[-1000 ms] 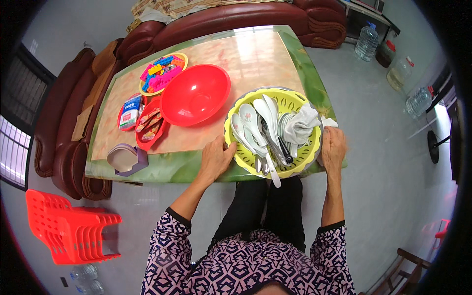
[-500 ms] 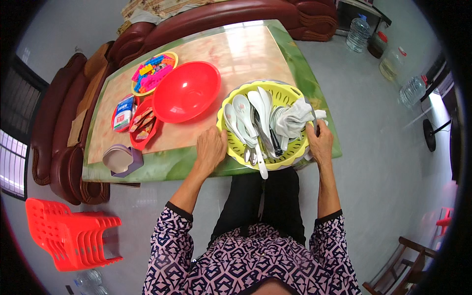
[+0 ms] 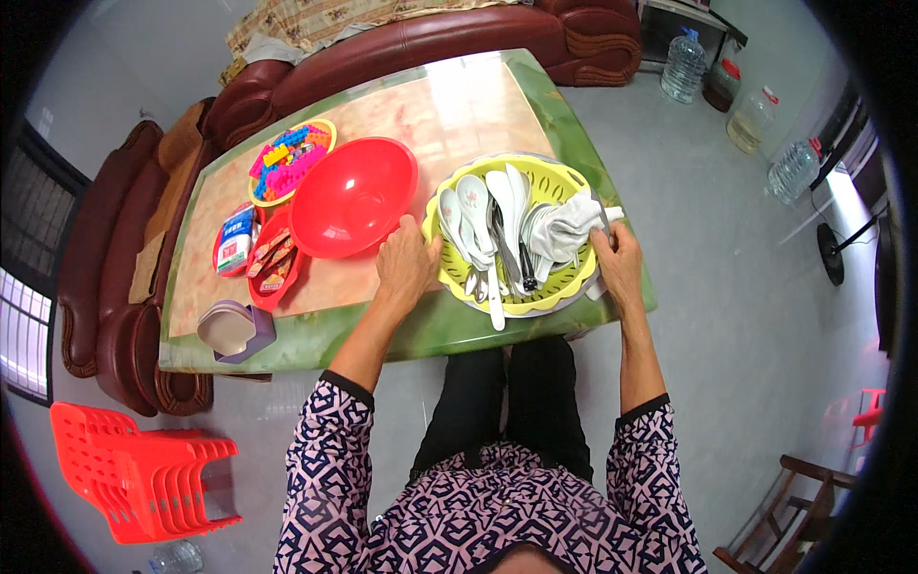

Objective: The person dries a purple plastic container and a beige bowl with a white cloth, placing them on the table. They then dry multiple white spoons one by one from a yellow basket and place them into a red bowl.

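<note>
A yellow-green slotted colander (image 3: 457, 277) sits on the table near its front edge, in a grey basin whose rim shows beneath. White ceramic spoons (image 3: 473, 206), metal cutlery, a black-handled utensil (image 3: 527, 268) and small stacked dishes lie in it. A crumpled white cloth (image 3: 564, 230) rests at its right side. My right hand (image 3: 620, 266) is closed on the right rim. Between the colander and a large red bowl (image 3: 356, 196) is my left hand (image 3: 405, 266), its thumb apart from the bent fingers. The fingers reach the bowl's edge; their tips are partly hidden.
Left on the table are a yellow basket (image 3: 330, 128) of toy bricks, a red dish (image 3: 266, 298) of packets, a white-blue packet (image 3: 236, 239) and a purple holder (image 3: 258, 337). Red stools (image 3: 143, 474) stand at left. Sofas (image 3: 430, 53) line two sides; bottles (image 3: 684, 69) stand right.
The colander has slid slightly away from me, off the table's front edge. My right hand has moved with it. My left hand has shifted forward from the rim toward the red bowl.
</note>
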Demonstrator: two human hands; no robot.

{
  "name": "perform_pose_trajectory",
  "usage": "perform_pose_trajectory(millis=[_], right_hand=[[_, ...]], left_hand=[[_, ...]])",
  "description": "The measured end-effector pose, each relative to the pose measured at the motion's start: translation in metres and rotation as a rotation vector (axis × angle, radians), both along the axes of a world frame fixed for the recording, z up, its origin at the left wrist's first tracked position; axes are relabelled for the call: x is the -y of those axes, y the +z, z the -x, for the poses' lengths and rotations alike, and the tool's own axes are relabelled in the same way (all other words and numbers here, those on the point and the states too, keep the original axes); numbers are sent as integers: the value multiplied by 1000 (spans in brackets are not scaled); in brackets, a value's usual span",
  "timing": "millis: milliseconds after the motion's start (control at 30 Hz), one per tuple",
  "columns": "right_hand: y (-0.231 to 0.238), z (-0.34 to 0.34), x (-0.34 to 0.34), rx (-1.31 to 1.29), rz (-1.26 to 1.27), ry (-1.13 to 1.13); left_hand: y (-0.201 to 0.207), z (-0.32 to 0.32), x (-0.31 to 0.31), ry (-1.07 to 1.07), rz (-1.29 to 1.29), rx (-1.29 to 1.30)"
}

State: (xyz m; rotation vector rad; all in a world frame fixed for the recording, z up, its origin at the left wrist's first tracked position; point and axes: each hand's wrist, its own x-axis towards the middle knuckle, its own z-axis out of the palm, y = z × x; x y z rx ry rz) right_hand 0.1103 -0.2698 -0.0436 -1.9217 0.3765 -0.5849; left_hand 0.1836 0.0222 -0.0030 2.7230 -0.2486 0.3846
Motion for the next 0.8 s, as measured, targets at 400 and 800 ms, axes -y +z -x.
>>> perform_pose_trajectory(millis=[400, 800], right_hand=[[-41, 14, 4, 128, 310, -98], [-39, 11, -8, -6, 546, 19]], left_hand=[[-25, -13, 4, 7, 368, -89], [-41, -7, 7, 26, 663, -168]])
